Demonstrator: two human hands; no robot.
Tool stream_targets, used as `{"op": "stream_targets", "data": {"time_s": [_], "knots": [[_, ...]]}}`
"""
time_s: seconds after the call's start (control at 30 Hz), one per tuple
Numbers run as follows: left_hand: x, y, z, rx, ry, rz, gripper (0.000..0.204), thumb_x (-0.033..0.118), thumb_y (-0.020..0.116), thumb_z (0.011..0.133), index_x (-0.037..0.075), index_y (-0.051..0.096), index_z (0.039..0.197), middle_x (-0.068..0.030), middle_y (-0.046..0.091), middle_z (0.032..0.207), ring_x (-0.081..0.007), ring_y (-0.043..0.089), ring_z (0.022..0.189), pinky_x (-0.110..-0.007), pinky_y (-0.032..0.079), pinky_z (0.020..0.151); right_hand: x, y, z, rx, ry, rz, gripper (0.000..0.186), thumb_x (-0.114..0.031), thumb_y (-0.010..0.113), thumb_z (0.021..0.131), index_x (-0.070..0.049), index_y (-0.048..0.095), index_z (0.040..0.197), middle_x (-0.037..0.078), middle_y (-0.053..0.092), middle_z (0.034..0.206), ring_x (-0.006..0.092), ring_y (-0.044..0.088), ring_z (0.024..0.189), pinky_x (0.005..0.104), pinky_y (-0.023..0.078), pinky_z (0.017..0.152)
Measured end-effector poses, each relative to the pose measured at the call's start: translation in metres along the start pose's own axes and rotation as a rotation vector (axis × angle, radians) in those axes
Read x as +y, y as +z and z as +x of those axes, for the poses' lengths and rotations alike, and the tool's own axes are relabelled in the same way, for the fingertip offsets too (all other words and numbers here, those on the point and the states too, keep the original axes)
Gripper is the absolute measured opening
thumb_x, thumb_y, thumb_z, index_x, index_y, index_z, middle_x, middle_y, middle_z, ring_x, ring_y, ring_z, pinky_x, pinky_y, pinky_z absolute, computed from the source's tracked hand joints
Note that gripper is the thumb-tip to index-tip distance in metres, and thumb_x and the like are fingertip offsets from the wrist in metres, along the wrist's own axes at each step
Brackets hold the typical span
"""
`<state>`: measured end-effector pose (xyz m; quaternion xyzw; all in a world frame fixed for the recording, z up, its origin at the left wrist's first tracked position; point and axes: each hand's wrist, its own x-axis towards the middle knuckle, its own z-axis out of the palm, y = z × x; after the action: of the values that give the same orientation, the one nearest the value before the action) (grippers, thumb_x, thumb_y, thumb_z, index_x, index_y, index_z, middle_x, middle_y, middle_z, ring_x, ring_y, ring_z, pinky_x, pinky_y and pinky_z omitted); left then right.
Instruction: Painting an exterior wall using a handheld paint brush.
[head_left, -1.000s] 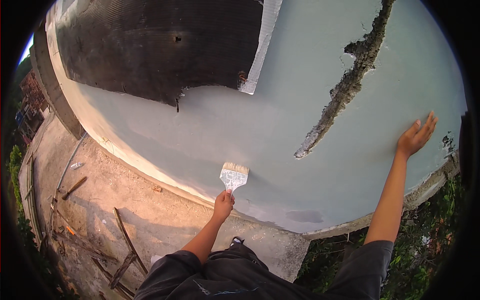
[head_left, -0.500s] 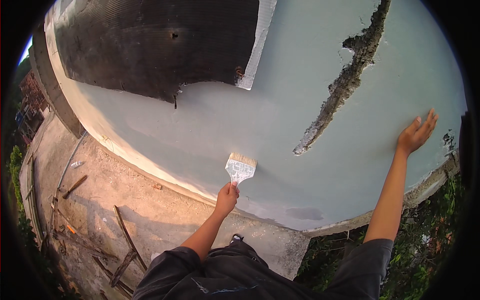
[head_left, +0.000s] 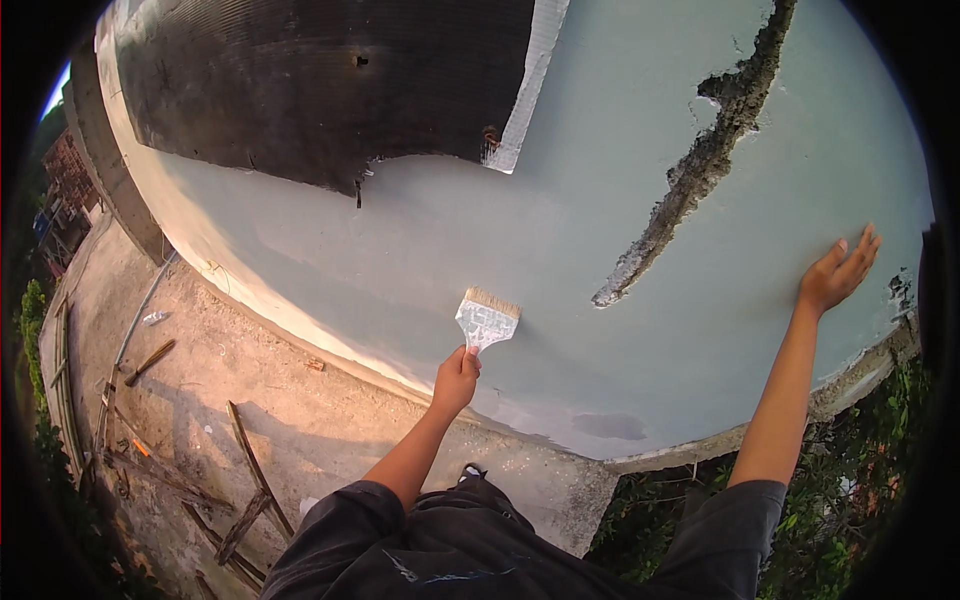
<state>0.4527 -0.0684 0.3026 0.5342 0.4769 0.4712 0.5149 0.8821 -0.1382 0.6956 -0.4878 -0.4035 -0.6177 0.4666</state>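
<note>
My left hand [head_left: 457, 382] is closed round the handle of a wide paintbrush [head_left: 487, 322]. White paint is smeared over its ferrule, and its pale bristles point up toward the light blue-grey wall [head_left: 560, 250]; whether they touch it I cannot tell. Over to the right, my right hand [head_left: 840, 272] rests against the wall with its fingers stretched out, holding nothing. Between the hands and higher up, a rough, dark crack [head_left: 690, 180] runs slanting through the wall's surface.
A dark ribbed panel [head_left: 330, 90] covers the wall's upper left. Wooden pieces [head_left: 245, 525] and a stick [head_left: 150, 362] lie on the concrete ground [head_left: 250, 370] at the lower left. The ledge ends at a corner, with green plants [head_left: 850, 480] below on the right.
The brush and my left hand have moved slightly up. My right hand keeps its place on the wall. The view has shifted a little.
</note>
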Motion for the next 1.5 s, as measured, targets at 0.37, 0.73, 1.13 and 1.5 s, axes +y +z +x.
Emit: {"op": "stream_targets", "data": {"time_s": [0.37,0.73,1.13,1.5], "knots": [[0.011,-0.012,-0.018,-0.153,-0.228,-0.363,0.041,0.041,0.045,0.103,0.006,0.052,0.082,0.0019,0.045,0.062,-0.0068,0.039,0.050,-0.023,0.033,0.046,0.004,-0.002,0.001,-0.007,-0.010,-0.009,0.047,-0.028,0.046,0.098,-0.016,0.045,0.144,0.018,0.037,0.151,0.0356,0.035,0.139,0.0472,0.026,0.113],[-0.093,-0.032,-0.013,-0.061,-0.023,0.254,0.044,0.039,0.045,0.102,0.004,0.054,0.077,-0.0011,0.050,0.063,-0.0084,0.048,0.054,-0.025,0.039,0.048,0.003,-0.002,0.001,0.000,-0.010,-0.015,0.048,-0.028,0.046,0.098,-0.015,0.045,0.144,0.017,0.038,0.151,0.0360,0.035,0.139,0.0478,0.026,0.113],[0.149,-0.042,0.039,-0.170,0.267,-0.417,0.041,0.042,0.042,0.103,0.008,0.051,0.082,0.0013,0.044,0.060,-0.0056,0.038,0.047,-0.021,0.028,0.040,0.006,0.000,0.001,0.004,-0.032,-0.011,0.048,-0.031,0.045,0.099,-0.015,0.045,0.144,0.018,0.038,0.150,0.0360,0.035,0.139,0.0479,0.027,0.112],[-0.058,-0.082,0.003,0.046,-0.178,-0.195,0.042,0.040,0.047,0.102,0.006,0.052,0.077,0.0012,0.044,0.058,-0.0064,0.037,0.046,-0.023,0.029,0.042,0.002,-0.003,0.001,-0.003,-0.019,-0.027,0.048,-0.032,0.044,0.099,-0.015,0.045,0.144,0.017,0.038,0.151,0.0354,0.035,0.139,0.0483,0.026,0.113]]}}
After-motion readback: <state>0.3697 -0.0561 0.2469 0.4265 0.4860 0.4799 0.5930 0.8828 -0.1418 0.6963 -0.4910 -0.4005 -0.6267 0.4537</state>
